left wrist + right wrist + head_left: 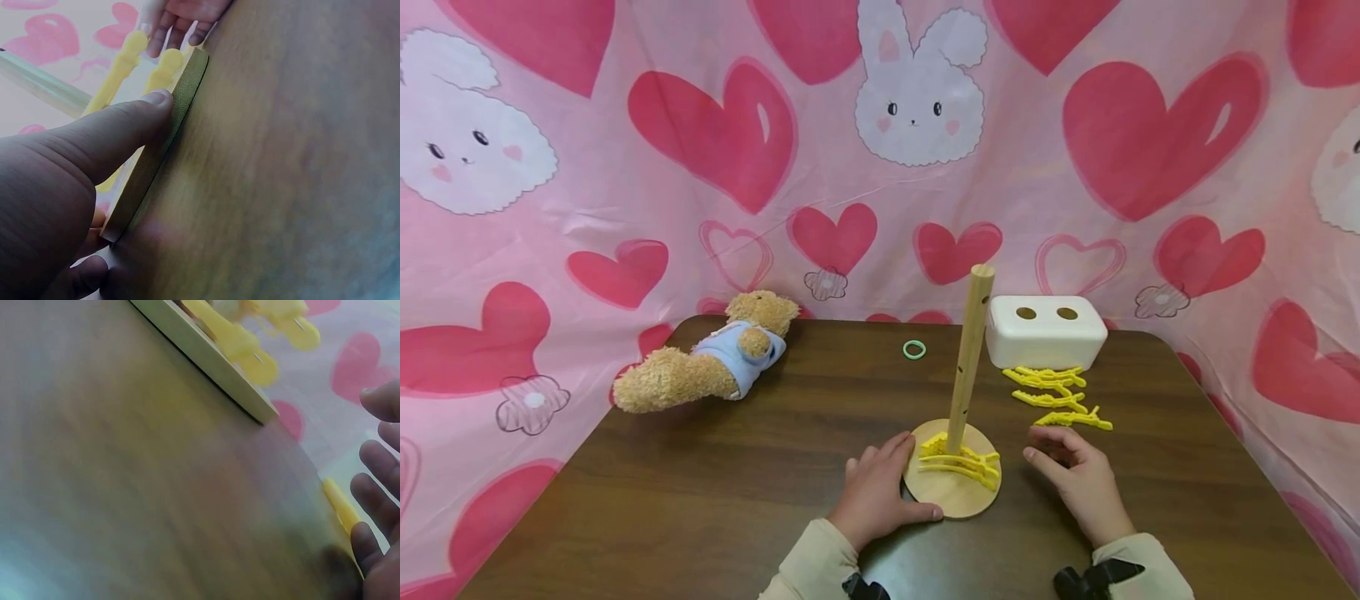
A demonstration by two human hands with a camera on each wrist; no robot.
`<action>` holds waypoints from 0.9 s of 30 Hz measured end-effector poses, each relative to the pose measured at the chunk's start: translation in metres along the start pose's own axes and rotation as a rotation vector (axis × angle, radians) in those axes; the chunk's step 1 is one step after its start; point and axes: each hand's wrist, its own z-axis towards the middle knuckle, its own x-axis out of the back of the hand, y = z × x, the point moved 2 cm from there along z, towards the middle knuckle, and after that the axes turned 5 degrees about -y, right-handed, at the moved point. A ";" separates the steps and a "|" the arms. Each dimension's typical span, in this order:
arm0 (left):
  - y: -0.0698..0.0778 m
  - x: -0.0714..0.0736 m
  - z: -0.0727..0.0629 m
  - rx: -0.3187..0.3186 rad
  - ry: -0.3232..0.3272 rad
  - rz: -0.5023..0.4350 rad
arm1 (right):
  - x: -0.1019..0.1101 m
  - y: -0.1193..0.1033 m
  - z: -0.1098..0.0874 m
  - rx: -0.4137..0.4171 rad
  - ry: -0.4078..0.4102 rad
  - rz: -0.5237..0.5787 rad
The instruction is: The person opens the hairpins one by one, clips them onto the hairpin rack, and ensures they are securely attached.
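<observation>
A wooden stand (972, 358), a round base with an upright post, stands near the table's front. My left hand (880, 487) grips the base (140, 175), thumb on its near edge and fingers around the left side. Several yellow clips (958, 467), long like hair clips, lie on the base around the foot of the post. My right hand (1078, 479) hovers right of the stand, fingers loosely bent, with nothing seen held. Just beyond it, more yellow clips (1048, 400) lie in a loose column; one clip (340, 506) shows beside the fingers in the right wrist view.
A white box (1047, 342) with two round holes in its top stands at the back right. A small green ring (914, 350) lies behind the stand. A teddy bear (730, 350) in a blue top lies at the back left. A pink patterned cloth (880, 250) hangs behind.
</observation>
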 end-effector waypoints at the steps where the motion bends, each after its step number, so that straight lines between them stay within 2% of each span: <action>1: 0.000 0.000 0.000 -0.001 0.001 0.001 | 0.002 0.002 0.002 -0.006 0.009 0.002; 10: 0.003 0.000 -0.002 -0.011 0.005 -0.004 | 0.022 0.014 0.014 -0.034 0.118 -0.008; 18: 0.003 0.000 -0.002 -0.007 0.005 -0.008 | 0.035 0.020 0.019 -0.006 0.204 0.002; 21: 0.002 -0.001 -0.002 -0.006 0.004 -0.004 | 0.041 0.022 0.020 -0.025 0.225 -0.025; 27: 0.001 -0.001 -0.001 -0.006 0.000 -0.002 | 0.057 0.028 0.023 -0.030 0.241 -0.156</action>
